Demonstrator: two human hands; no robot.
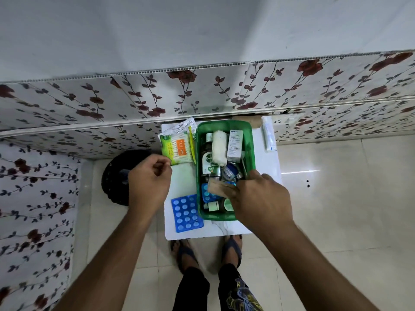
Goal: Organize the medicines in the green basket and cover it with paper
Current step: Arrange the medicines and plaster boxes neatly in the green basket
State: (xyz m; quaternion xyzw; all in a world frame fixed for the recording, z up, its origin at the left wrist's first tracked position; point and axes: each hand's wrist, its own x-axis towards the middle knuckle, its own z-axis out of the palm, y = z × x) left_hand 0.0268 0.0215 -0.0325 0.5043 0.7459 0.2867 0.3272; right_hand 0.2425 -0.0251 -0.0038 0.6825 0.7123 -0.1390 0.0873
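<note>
My right hand (258, 198) pinched a brown strip (219, 188) into the green basket (224, 125), left hand (149, 180) loosely curled, empty; the blue blister pack (186, 213) likely came next.

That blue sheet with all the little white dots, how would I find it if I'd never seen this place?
Find the small white table against the flowered wall, with a green basket on it. The blue tablet strip lies flat on the table beside the basket's near left corner. Its rows of round pills are fully exposed, outside the basket.
</note>
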